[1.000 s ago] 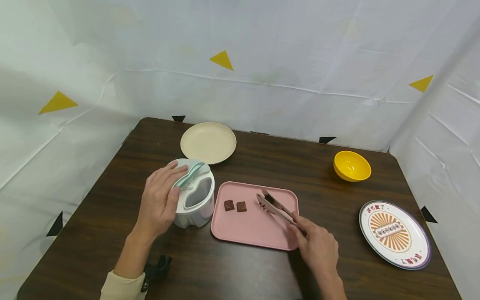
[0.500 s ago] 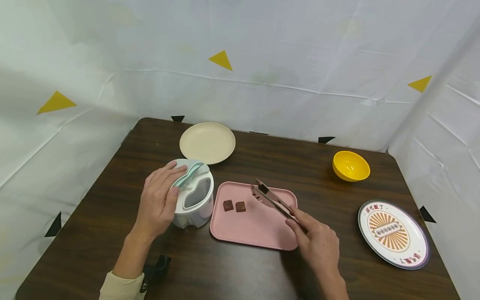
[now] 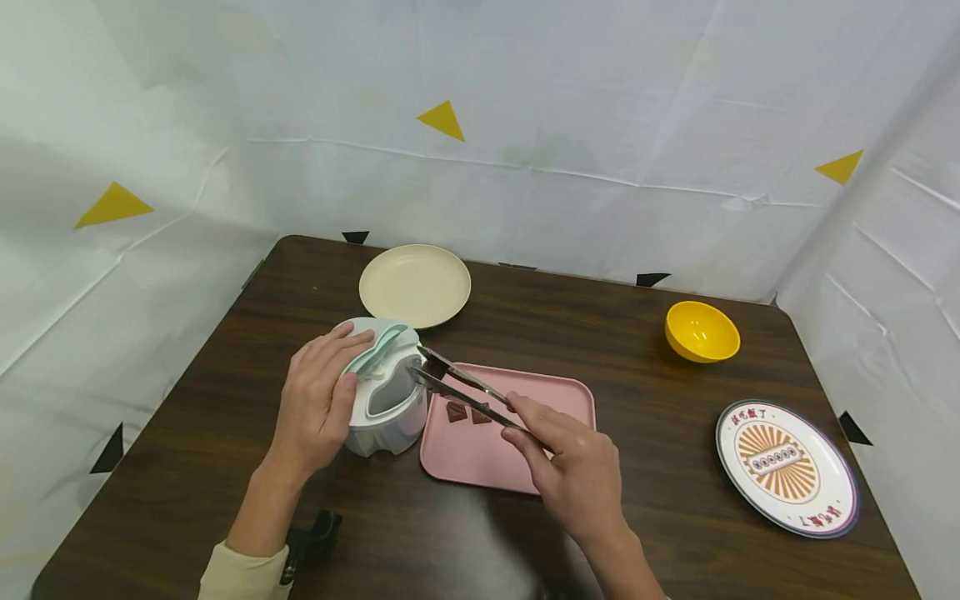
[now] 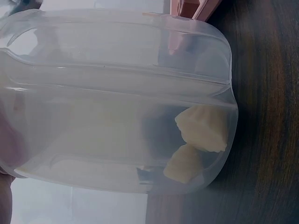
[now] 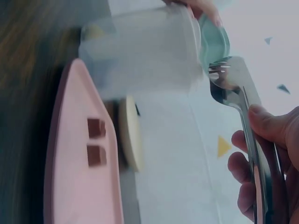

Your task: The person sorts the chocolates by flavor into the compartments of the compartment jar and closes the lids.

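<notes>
A clear container (image 3: 390, 429) with a white lid stands on the table left of a pink tray (image 3: 480, 471). My left hand (image 3: 318, 400) holds its top, fingers and thumb at the raised teal flap (image 3: 375, 354). Two cream-coloured ridged pieces (image 4: 201, 128) lie at the container's bottom in the left wrist view. My right hand (image 3: 573, 467) grips metal tongs (image 3: 476, 404), their tips at the right rim of the lid's opening. A dark patch shows between the tips; I cannot tell whether it is a held piece. Two brown chocolates (image 5: 96, 155) lie on the tray, partly behind the tongs in the head view.
A cream plate (image 3: 415, 286) lies behind the container. Toward the right, a yellow bowl (image 3: 702, 333) stands near the back and a patterned white plate (image 3: 787, 471) lies in front of it. White sheeting (image 3: 562, 100) hangs around the table.
My right hand has lifted the tongs off the tray and carried them left, over the chocolates, to the container's opening. My left hand and the container have stayed in place.
</notes>
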{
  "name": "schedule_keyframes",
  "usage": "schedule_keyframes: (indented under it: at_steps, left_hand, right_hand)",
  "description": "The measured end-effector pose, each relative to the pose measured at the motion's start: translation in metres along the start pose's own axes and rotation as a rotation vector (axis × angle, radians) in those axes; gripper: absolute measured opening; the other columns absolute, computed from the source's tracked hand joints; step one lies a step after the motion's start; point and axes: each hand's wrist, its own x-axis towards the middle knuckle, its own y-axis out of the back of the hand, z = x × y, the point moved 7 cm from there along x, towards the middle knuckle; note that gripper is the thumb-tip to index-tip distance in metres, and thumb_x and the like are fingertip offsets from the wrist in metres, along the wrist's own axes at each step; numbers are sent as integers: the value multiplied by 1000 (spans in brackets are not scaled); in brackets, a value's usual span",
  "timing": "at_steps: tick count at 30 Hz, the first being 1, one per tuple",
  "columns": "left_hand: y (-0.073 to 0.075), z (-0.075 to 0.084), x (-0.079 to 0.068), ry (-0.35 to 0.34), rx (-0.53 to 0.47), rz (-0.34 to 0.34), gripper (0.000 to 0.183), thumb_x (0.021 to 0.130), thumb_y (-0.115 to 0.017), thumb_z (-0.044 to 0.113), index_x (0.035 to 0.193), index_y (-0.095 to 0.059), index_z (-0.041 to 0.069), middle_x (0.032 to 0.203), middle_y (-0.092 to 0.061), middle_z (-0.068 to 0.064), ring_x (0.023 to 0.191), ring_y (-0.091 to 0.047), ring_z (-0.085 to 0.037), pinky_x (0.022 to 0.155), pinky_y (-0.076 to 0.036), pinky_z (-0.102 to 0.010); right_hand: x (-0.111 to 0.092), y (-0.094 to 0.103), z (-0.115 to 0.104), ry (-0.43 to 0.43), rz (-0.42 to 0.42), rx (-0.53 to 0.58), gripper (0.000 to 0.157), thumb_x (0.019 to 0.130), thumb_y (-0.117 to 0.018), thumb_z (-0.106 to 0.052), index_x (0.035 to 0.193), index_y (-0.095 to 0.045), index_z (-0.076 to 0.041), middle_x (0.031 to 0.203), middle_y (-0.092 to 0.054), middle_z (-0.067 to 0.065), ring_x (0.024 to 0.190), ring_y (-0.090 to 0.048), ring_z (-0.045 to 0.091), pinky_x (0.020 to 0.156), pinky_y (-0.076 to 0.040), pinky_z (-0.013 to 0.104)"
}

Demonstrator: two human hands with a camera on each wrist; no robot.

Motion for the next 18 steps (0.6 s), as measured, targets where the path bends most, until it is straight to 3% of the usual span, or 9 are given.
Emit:
schedule_keyframes:
  at_steps: [7, 18]
  left_hand:
    - [1, 1, 1, -10, -2, 6, 45, 95, -38, 27, 122, -67, 6, 127, -65, -8, 126, -52, -34, 105, -28, -57]
    - [1, 1, 0, -7, 5, 4, 44, 95, -38, 26, 123, -67, 6, 127, -65, -8, 127, -52, -34, 107, -27, -56]
  right_hand:
    - [6, -16, -16, 88, -30, 52, 40, 79, -80, -18, 118, -73, -14, 112, -72, -4, 94, -71, 14, 74, -55, 35]
    - [8, -24, -17, 88, -49, 37, 43, 81, -79, -21, 123, -71, -18, 112, -71, -8, 94, -70, 9, 69, -53, 33]
